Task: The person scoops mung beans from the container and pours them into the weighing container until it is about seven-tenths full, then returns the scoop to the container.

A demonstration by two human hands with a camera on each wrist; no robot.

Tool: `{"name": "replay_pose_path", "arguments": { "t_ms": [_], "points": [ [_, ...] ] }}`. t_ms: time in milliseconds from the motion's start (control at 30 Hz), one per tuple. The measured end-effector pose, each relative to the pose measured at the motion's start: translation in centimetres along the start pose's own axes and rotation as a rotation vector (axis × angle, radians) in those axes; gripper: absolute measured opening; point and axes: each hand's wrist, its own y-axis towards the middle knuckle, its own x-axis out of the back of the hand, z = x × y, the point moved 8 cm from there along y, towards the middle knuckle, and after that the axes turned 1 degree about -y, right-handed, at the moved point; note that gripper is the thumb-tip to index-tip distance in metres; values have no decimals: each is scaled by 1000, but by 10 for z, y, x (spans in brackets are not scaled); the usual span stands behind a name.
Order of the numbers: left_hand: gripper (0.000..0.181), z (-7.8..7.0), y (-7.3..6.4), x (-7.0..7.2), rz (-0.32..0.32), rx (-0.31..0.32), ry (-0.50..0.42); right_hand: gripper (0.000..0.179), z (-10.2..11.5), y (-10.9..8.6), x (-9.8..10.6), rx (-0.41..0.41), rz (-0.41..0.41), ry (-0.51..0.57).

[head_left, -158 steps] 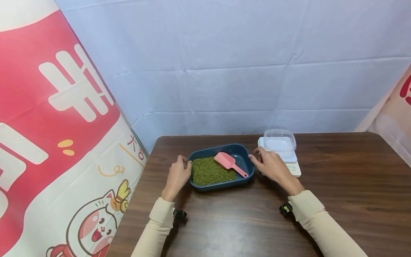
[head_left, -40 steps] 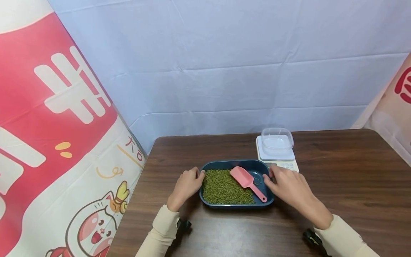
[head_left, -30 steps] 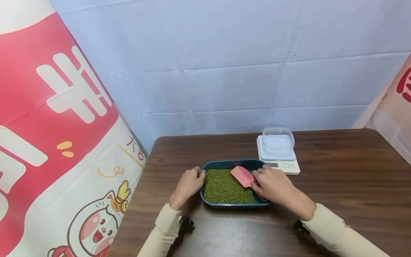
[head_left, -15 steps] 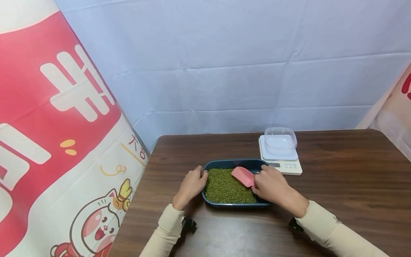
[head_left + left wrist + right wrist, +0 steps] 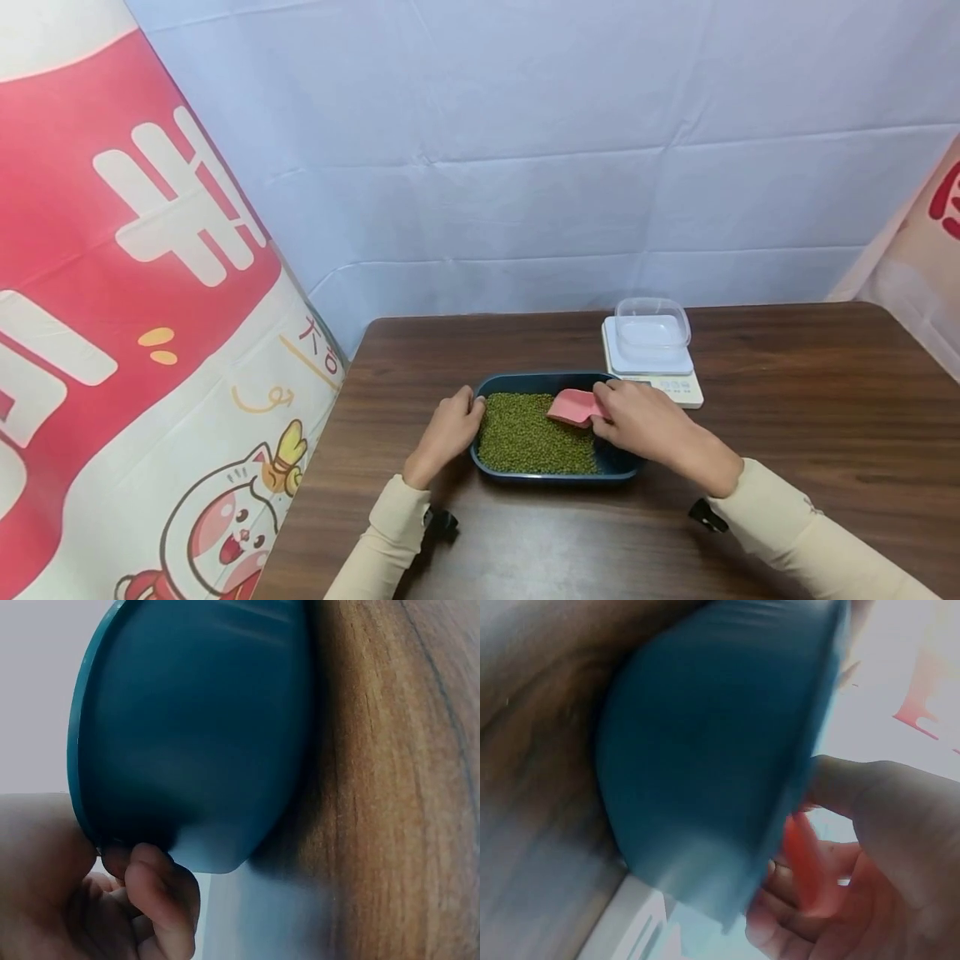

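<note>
A dark blue tray [image 5: 525, 477] sits on the table, with green mung beans [image 5: 525, 433] heaped across its left and middle part. My left hand [image 5: 448, 429] pinches the tray's left rim; in the left wrist view its fingers [image 5: 154, 892] curl at the outer wall. My right hand [image 5: 637, 421] holds a pink scoop [image 5: 573, 407] by its handle, above the tray's right part. The scoop's mouth points left, at the edge of the beans, and leans to one side. In the right wrist view the handle [image 5: 806, 866] passes through the curled fingers.
Behind the tray to the right stands a white kitchen scale [image 5: 682, 387] with a clear plastic container [image 5: 652, 325] on its platform. The brown wooden table [image 5: 555, 542] ends at a pale cloth backdrop [image 5: 487, 167]. A printed banner [image 5: 187, 467] hangs at the left.
The tray came nearer with both hands on it. My right hand then left its rim and took the scoop's handle; the scoop has since turned and tilted. My left hand stays on the rim.
</note>
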Motion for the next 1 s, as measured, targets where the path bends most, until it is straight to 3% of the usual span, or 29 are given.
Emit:
{"name": "replay_pose_path", "arguments": {
  "t_ms": [267,533,800,1000],
  "points": [
    [27,-2,-3,4,-4,-18,20,17,-9,-5,14,28,49,31],
    [16,-7,-3,6,9,-35,74,14,-20,-12,27,59,76,-74],
    [26,-5,-2,9,3,-34,122,16,-22,-14,34,82,153,-118],
    [30,-4,-2,4,33,-11,90,15,-19,-9,35,101,173,-139]
  ]
}}
